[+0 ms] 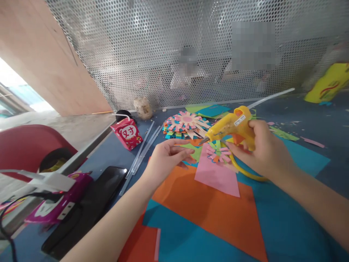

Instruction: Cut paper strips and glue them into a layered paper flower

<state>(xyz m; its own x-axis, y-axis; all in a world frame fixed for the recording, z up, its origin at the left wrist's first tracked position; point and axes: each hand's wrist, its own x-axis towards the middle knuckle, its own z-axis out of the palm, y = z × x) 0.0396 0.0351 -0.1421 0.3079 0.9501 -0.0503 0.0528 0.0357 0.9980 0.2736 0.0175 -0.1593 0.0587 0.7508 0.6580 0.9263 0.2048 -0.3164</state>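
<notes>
A yellow glue gun [234, 125] with a clear stick in its back is held in my right hand [261, 145], its nozzle pointing left. Close to the nozzle is my left hand [169, 154], its fingers bent over the papers; whether a small piece sits between them is too blurred to tell. Below the gun lies a small pink and green fringed paper flower [218, 152] on a pink sheet [218, 176]. Under that are an orange sheet [207, 203] and blue sheets [185, 236]. A pile of fringed paper flowers [187, 122] rests behind my hands.
Clear glue sticks [141, 153], a red drink box [127, 134] and a black phone [89, 211] lie on the left, beside a purple power strip [61, 203]. A perforated metal panel [152, 47] stands behind the table. A yellow package [327, 83] is at the far right.
</notes>
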